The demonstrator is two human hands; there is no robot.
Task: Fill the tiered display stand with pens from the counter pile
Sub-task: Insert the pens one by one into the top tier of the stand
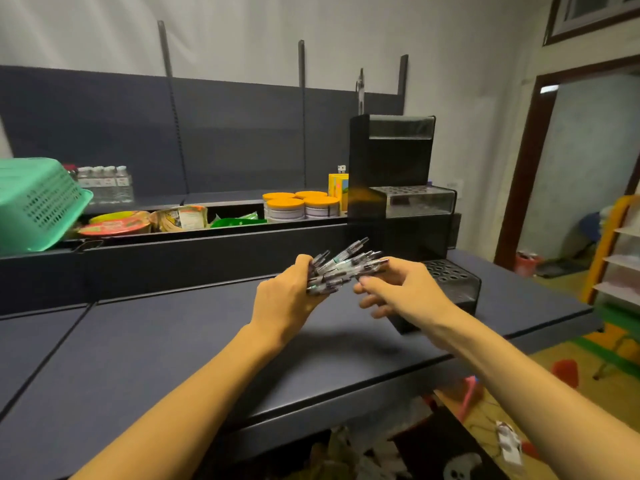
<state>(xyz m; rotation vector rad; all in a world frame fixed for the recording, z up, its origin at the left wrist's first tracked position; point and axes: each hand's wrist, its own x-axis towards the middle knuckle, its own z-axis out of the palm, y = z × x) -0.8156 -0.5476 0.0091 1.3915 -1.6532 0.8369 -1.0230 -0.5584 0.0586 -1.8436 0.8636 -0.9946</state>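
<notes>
Left hand [287, 296] is closed around a fanned bundle of pens [341, 268], held above the desk [173, 341]. Right hand [398, 289] pinches the end of one pen at the bundle's right side with thumb and forefinger, the other fingers loosely curled. No pile is visible on the desk surface. Just beyond the right hand stands the tiered stand [408, 209]: the holes visible in the lowest and middle tiers appear unfilled; the top tier's contents cannot be confirmed. Judgement: filling has barely begun; nearly all insertion remains.
</notes>
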